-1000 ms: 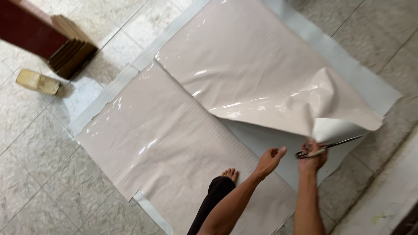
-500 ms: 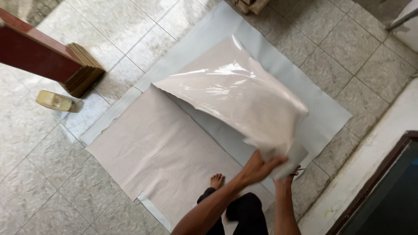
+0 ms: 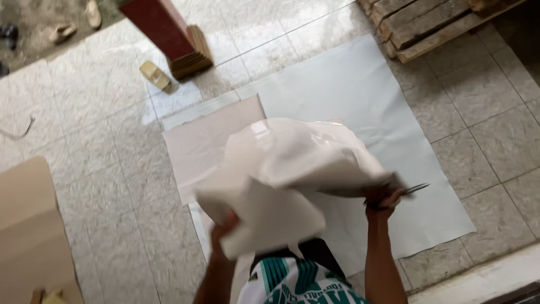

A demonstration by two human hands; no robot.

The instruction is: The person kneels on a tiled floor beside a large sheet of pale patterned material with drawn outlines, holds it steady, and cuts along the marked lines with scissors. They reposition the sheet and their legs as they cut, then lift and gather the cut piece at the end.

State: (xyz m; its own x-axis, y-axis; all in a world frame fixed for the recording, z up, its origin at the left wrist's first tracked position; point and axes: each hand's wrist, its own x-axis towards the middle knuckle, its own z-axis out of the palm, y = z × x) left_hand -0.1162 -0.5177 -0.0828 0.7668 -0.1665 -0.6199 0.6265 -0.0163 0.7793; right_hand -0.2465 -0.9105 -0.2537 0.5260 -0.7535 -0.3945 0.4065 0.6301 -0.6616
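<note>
over the pale underlay sheet [image 3: 360,95] on the tiled floor [image 3: 95,112], you hold the glossy beige sheet [image 3: 292,163] lifted and bunched, so it clears the floor. your left hand [image 3: 224,228] grips its lower edge; your right hand [image 3: 382,198] pinches the far edge with scissors [image 3: 415,188] clasped alongside.

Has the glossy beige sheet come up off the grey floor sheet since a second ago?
Yes. The glossy beige sheet is now bunched up between the left hand and right hand, lifted above the grey floor sheet it lay on.
</note>
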